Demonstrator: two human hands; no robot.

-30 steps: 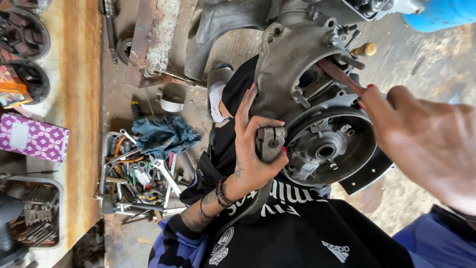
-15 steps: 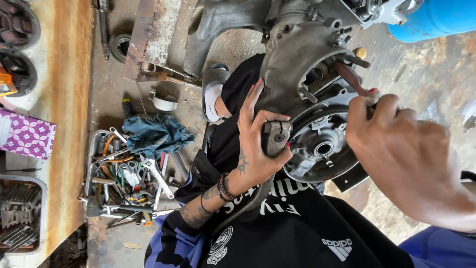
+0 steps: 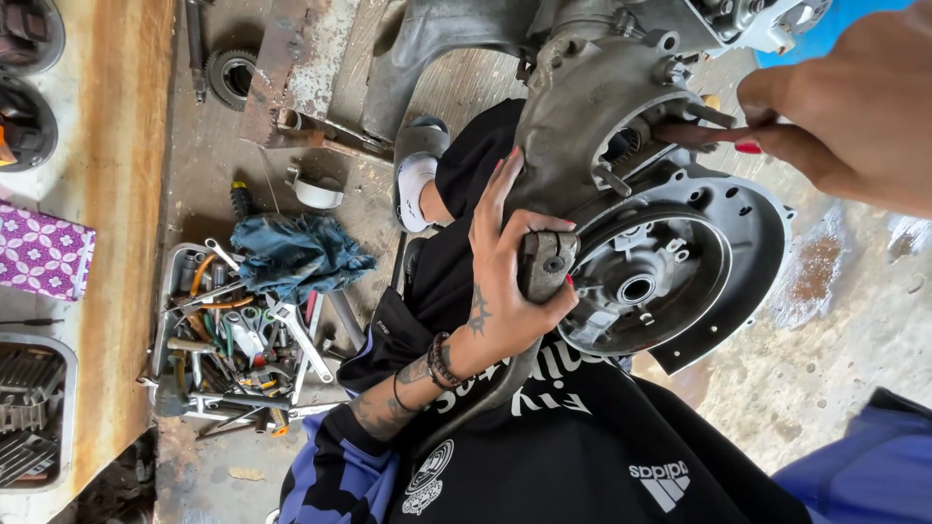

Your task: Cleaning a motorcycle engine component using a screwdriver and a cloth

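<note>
A grey metal engine casing (image 3: 573, 107) with a round finned plate (image 3: 723, 243) rests over my lap. My left hand (image 3: 495, 291), tattooed and wearing bead bracelets, is wrapped around a grey metal block (image 3: 544, 260) at the casing's lower edge. My right hand (image 3: 845, 116), with red nails, reaches in from the upper right. It pinches a thin dark tool (image 3: 694, 133) whose tip points into the casing's upper opening.
A metal tray of spanners and pliers (image 3: 233, 340) lies on the floor at left, with a blue rag (image 3: 296, 252) on it. A gear (image 3: 231, 73) lies above. A rusty plank (image 3: 116, 243) and a purple patterned box (image 3: 44, 252) are far left. My slippered foot (image 3: 417, 170) sits beside the casing.
My right hand has risen from the round plate to the casing's upper opening, taking the thin tool with it. My left hand keeps its grip on the grey block.
</note>
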